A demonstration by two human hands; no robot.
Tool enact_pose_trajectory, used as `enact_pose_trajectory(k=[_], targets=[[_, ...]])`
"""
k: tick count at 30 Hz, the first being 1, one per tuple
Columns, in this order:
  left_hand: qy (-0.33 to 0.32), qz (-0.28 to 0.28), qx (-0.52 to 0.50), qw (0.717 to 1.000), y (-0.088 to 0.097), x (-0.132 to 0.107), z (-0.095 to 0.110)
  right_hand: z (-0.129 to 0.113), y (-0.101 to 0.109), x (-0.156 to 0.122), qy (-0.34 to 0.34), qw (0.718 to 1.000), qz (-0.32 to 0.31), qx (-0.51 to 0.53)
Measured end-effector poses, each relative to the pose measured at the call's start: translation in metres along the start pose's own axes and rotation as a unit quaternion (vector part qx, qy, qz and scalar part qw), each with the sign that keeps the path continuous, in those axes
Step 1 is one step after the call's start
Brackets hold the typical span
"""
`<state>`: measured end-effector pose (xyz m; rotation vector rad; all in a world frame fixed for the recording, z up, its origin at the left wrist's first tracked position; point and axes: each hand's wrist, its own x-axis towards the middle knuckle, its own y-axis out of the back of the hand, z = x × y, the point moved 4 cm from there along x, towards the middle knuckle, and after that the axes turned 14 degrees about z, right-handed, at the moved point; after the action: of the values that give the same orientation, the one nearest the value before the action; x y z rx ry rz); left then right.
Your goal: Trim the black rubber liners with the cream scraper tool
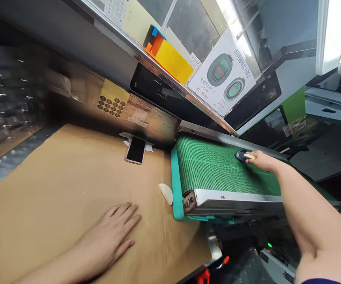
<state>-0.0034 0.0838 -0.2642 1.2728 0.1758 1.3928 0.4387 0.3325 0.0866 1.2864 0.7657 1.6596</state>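
- Handling the dark round piece (240, 155) well calls, we judge, for a light, level pinch, clear of the green belt's (208, 169) edges.
- Our right hand (261, 160): fingers closed on the piece's pale part, over the belt; belt contact, we cannot tell.
- Our left hand (114, 230): fingers slightly parted, empty, palm down on the cardboard-covered counter (55, 189).
- Pale half-disc (165, 193): on counter, beside belt end.

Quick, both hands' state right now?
Left hand: open, palm down on brown sheet.
Right hand: closed on a small pale piece over green belt.
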Motion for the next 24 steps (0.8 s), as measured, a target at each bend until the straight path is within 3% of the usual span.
enact_pose_trajectory(k=[3, 6, 9, 10, 12, 14, 16, 18, 20, 22, 24], targets=[[0.024, -0.045, -0.032, 0.998, 0.008, 0.005, 0.004, -0.028, 0.021, -0.012, 0.047, 0.998, 0.030, 0.024], [0.073, -0.055, -0.129, 0.987, 0.012, 0.010, 0.004, -0.074, 0.057, -0.049, 0.117, 0.986, 0.084, 0.080], [0.151, -0.007, -0.260, 0.954, 0.019, 0.016, -0.001, -0.134, 0.103, -0.126, 0.202, 0.945, 0.174, 0.190], [0.170, 0.008, -0.278, 0.946, 0.023, 0.019, -0.001, -0.155, 0.117, -0.158, 0.234, 0.916, 0.200, 0.258], [0.190, 0.032, -0.305, 0.933, 0.036, 0.024, 0.004, -0.197, 0.129, -0.222, 0.307, 0.865, 0.182, 0.353], [0.186, 0.050, -0.400, 0.896, 0.053, 0.031, 0.019, -0.236, 0.120, -0.275, 0.361, 0.827, 0.106, 0.418], [0.188, 0.047, -0.594, 0.781, 0.069, 0.034, 0.041, -0.269, 0.095, -0.311, 0.397, 0.788, 0.029, 0.470], [0.232, 0.040, -0.699, 0.675, 0.076, 0.031, 0.057, -0.289, 0.066, -0.329, 0.375, 0.750, 0.006, 0.545], [0.312, 0.091, -0.707, 0.628, 0.075, 0.018, 0.061, -0.300, 0.035, -0.338, 0.308, 0.719, 0.007, 0.624], [0.400, 0.166, -0.674, 0.599, 0.069, -0.004, 0.059, -0.305, 0.004, -0.348, 0.205, 0.700, 0.005, 0.684], [0.465, 0.196, -0.645, 0.574, 0.060, -0.030, 0.058, -0.310, -0.025, -0.365, 0.096, 0.673, -0.009, 0.733]])
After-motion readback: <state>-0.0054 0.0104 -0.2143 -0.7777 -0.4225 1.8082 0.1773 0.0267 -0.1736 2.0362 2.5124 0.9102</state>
